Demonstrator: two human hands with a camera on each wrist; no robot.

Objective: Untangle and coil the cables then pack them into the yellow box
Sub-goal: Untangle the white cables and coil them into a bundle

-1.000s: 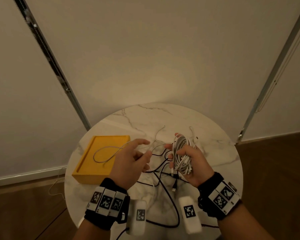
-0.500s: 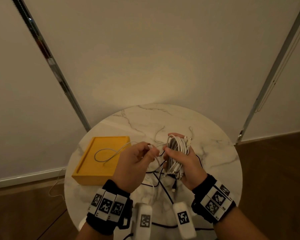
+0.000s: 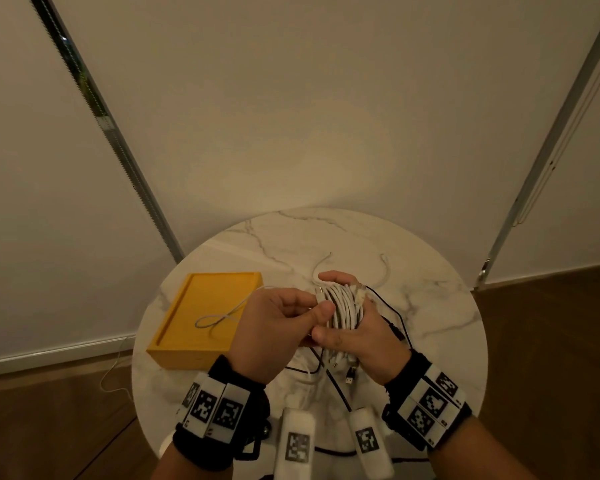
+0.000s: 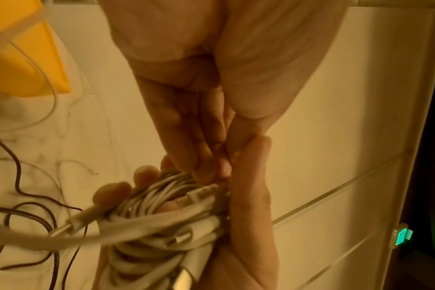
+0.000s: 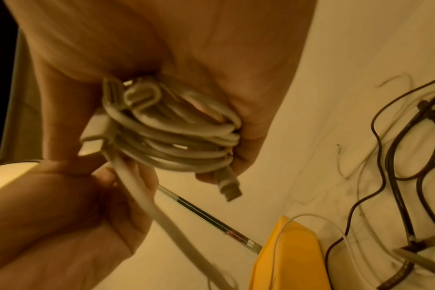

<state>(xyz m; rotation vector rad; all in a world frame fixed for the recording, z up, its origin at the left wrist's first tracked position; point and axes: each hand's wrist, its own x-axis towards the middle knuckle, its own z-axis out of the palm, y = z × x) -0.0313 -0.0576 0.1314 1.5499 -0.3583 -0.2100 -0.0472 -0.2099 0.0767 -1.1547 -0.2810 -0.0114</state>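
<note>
Bundle of coiled white cables (image 3: 343, 308) — right hand (image 3: 357, 336) fingers wrapped round it, keeping loops together; left hand (image 3: 274, 323) fingers pinch the loose white strand (image 5: 147, 198), feeding it on.

Both forearms come in from bottom of head view, hands meeting at centre, wrists w/ black bands carrying white marker blocks. Right hand (image 3: 357, 327) palm-up-ish, fingers curled round the white cable coil (image 3: 343, 306), thumb lying across near side of it. Left hand (image 3: 274, 327) back-up, fingers bent, thumb and fingertips (image 4: 206, 172) pinching a loose white strand (image 5: 147, 198) right at the coil's edge. The two thumbs are just beside each other, approx touching.
</note>
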